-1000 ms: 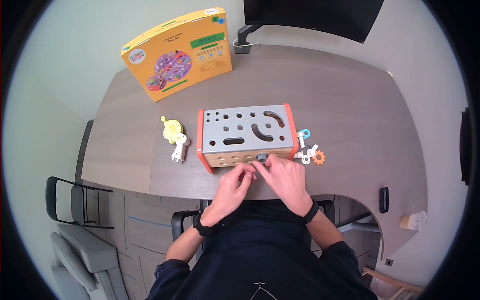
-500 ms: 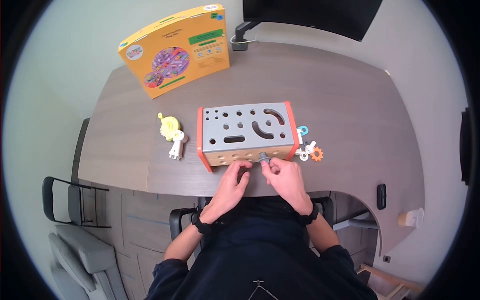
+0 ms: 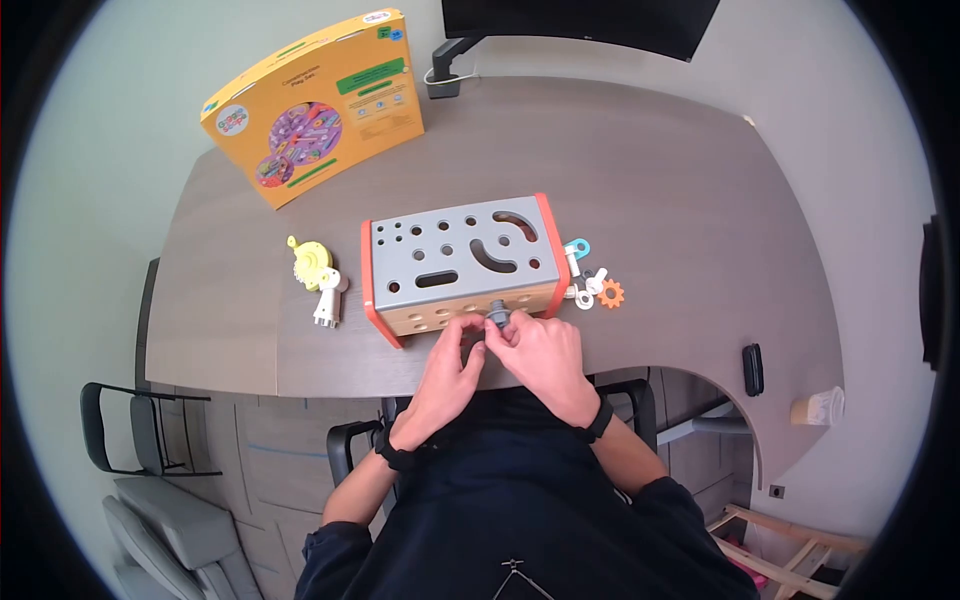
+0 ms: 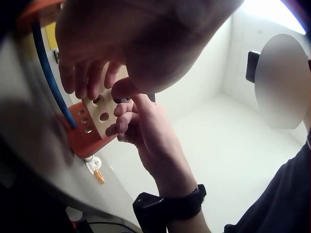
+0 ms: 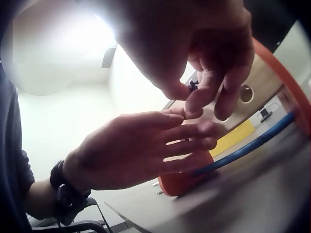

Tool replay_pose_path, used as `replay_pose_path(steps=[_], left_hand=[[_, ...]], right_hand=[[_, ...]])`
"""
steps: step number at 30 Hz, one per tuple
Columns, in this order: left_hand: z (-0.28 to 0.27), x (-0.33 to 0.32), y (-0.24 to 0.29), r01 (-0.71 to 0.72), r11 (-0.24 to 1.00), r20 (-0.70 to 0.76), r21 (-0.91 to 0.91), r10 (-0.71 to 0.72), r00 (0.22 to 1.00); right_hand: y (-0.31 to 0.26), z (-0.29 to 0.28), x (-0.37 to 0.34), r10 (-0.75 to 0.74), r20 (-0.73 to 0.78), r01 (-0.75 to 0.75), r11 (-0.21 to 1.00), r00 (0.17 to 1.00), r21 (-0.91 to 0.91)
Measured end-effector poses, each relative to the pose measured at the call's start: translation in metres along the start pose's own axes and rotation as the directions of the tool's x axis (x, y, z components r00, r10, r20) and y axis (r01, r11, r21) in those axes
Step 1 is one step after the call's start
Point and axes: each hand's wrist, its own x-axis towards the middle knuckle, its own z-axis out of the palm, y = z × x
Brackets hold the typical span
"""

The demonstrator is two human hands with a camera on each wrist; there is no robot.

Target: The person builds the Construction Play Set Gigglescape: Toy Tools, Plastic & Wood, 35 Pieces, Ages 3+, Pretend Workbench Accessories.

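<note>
A toy workbench box with a grey holed top, red ends and a wooden front stands before me. Between the thumb and fingers of my right hand, a grey toy bolt is pinched at the front face's right part. My left hand is close beside it, fingers loosely extended along the front. In the right wrist view the left hand reaches up to the right hand's fingertips. The left wrist view shows holes in the wooden front panel; fingers mostly hide the bolt there.
Left of the box lie a yellow toy piece and a white one. On its right are an orange gear, a turquoise piece and small white parts. A yellow carton stands behind; a black case lies right.
The right hand has drawn the bolt into fuller view and turned it more upright, nearer the left hand. The left hand stays close by. The whole head view has shifted.
</note>
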Motion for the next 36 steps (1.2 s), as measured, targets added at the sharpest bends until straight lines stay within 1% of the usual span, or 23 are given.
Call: replay_pose_path(steps=[3,5,6,9,10,13,15,17,20,23,26,29,32,35,36], left_hand=[[0.001,-0.002,0.004,0.019,0.999,0.014,0.027,-0.019,1.000],[0.001,-0.002,0.007,0.031,0.998,0.022,0.050,-0.032,0.999],[0.001,-0.003,0.008,0.010,0.997,0.023,0.072,-0.012,1.000],[0.003,-0.002,0.011,-0.033,0.991,0.024,0.127,0.030,0.999],[0.004,-0.003,0.012,-0.030,0.990,0.029,0.135,0.026,0.999],[0.002,-0.003,0.016,-0.032,0.987,0.053,0.158,0.024,0.998],[0.000,-0.004,0.015,-0.044,0.987,0.055,0.153,0.036,0.998],[-0.001,-0.006,0.008,-0.059,0.990,0.047,0.129,0.053,0.997],[0.000,-0.007,0.012,-0.035,0.987,0.049,0.156,0.028,0.998],[0.002,-0.007,0.020,-0.002,0.990,0.060,0.138,-0.006,0.998],[0.001,-0.006,0.012,-0.071,0.980,0.077,0.186,0.058,0.995],[-0.002,-0.007,0.015,-0.031,0.985,0.093,0.168,0.016,0.996],[-0.003,-0.009,0.007,-0.094,0.983,0.085,0.159,0.082,0.993],[-0.004,-0.010,0.003,-0.073,0.988,0.087,0.137,0.061,0.994],[-0.005,-0.010,0.006,-0.022,0.993,0.090,0.114,0.012,0.996]], right_hand=[[-0.004,-0.012,0.000,0.114,0.078,-0.121,0.989,0.990,0.089],[-0.001,-0.015,-0.007,0.110,0.072,-0.123,0.967,0.991,0.221],[0.002,-0.017,-0.012,0.108,0.067,-0.123,0.950,0.992,0.287],[0.019,-0.039,-0.019,0.219,0.225,-0.272,0.932,0.949,0.240],[0.024,-0.046,-0.018,0.243,0.242,-0.299,0.925,0.939,0.233],[0.059,-0.062,-0.025,0.287,0.302,-0.338,0.932,0.909,0.130],[0.088,-0.077,-0.034,0.342,0.291,-0.389,0.913,0.894,0.122],[0.124,-0.087,-0.040,0.446,0.205,-0.472,0.876,0.871,0.102],[0.171,-0.096,-0.039,0.584,0.031,-0.581,0.811,0.811,-0.072],[0.190,-0.098,-0.024,0.643,0.055,-0.631,0.762,0.764,-0.143],[0.191,-0.084,-0.012,0.630,0.064,-0.615,0.772,0.774,-0.158],[0.195,-0.078,-0.004,0.617,0.110,-0.585,0.779,0.779,-0.227],[0.186,-0.086,-0.001,0.603,0.125,-0.563,0.787,0.788,-0.251],[0.173,-0.091,-0.004,0.502,0.039,-0.483,0.847,0.864,-0.222],[0.164,-0.092,-0.003,0.470,0.050,-0.454,0.871,0.881,-0.189]])
